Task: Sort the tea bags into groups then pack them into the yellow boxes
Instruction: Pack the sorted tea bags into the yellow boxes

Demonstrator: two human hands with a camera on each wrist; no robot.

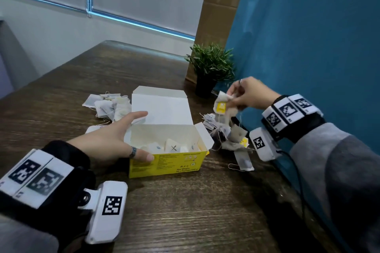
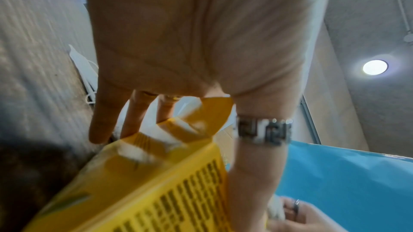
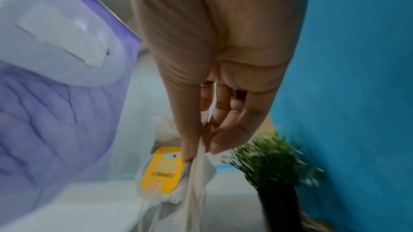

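An open yellow box (image 1: 166, 162) stands mid-table, lid flap up, with several tea bags (image 1: 173, 147) inside. My left hand (image 1: 123, 137) holds its left end, thumb on the yellow front wall (image 2: 170, 191) and straight fingers along the far side. My right hand (image 1: 244, 94) is raised to the right of the box and pinches a small bunch of tea bags (image 1: 222, 109) with a yellow tag (image 3: 162, 170); they dangle above a loose pile of tea bags (image 1: 230, 137). Another pile of tea bags (image 1: 109, 104) lies behind and left of the box.
A small potted plant (image 1: 211, 68) stands at the back right beside a blue wall (image 1: 308, 37) and a cardboard sheet (image 1: 220, 6). One tea bag (image 1: 243, 162) lies alone near the right table edge. A cable (image 1: 296, 170) runs along the right side.
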